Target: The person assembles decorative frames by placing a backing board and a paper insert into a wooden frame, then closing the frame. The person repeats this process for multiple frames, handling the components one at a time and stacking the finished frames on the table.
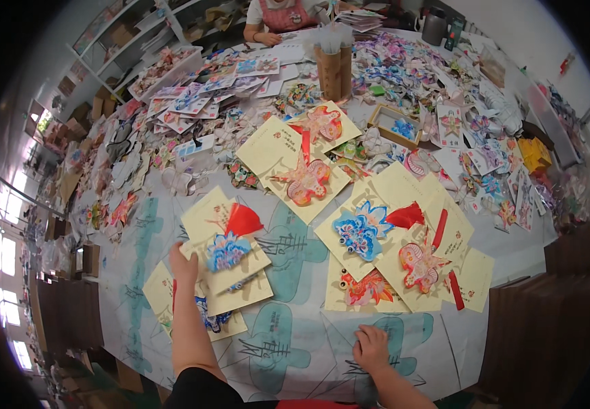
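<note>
My left hand point(184, 264) is closed on the left edge of a cream card point(244, 273) that carries a blue layered paper ornament point(228, 251). This card lies over other cream cards, one with a dark blue ornament point(213, 319) partly hidden by my forearm. Resting on the covered table, my right hand point(372, 346) holds nothing visible, its fingers loosely bent and the thumb apart. Beyond it is a spread of overlapping cream cards with a blue flower-like ornament point(359, 232), a pink-orange one point(421, 266) and a red fish-like one point(368, 288).
More cream cards with an orange-red ornament point(305, 180) lie mid-table. Behind them are heaped colourful paper cutouts point(397, 61), brown cylinders point(332, 71) and a small framed box point(394, 126). Brown boards point(547, 320) stand stacked at right. Across the table sits a person in a pink apron point(286, 15).
</note>
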`<act>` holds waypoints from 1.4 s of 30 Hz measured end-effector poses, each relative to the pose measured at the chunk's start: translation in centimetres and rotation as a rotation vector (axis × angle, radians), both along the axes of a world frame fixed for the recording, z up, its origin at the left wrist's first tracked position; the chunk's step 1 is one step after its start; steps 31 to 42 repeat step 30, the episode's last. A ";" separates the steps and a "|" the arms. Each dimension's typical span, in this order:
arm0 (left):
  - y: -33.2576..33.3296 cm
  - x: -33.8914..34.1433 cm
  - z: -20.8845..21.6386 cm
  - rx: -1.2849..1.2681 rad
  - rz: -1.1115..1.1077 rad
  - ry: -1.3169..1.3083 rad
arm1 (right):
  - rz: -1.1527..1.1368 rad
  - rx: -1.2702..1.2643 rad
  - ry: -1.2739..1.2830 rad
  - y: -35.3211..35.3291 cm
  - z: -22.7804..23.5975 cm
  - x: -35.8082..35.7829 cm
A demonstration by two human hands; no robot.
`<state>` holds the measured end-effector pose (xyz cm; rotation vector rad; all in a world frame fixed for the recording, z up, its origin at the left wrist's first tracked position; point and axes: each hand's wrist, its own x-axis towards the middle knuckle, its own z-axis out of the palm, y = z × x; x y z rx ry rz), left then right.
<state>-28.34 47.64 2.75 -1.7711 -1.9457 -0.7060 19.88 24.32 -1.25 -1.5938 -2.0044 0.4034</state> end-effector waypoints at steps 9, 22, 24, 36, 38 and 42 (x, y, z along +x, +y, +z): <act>14.0 21.5 -5.0 -0.613 0.068 -1.712 | 0.003 -0.016 -0.023 0.0 0.3 0.2; 0.6 8.5 3.6 -0.640 0.077 -1.340 | -0.019 -0.061 0.028 0.0 -0.3 0.4; -2.5 8.3 3.5 -0.301 0.125 -0.675 | -0.015 -0.054 0.021 0.1 -0.3 0.4; 2.4 15.0 4.7 -0.443 -0.146 -1.287 | 0.000 -0.041 -0.045 0.3 0.0 0.9; 2.4 15.0 4.7 -0.443 -0.146 -1.287 | 0.000 -0.041 -0.045 0.3 0.0 0.9; 2.4 15.0 4.7 -0.443 -0.146 -1.287 | 0.000 -0.041 -0.045 0.3 0.0 0.9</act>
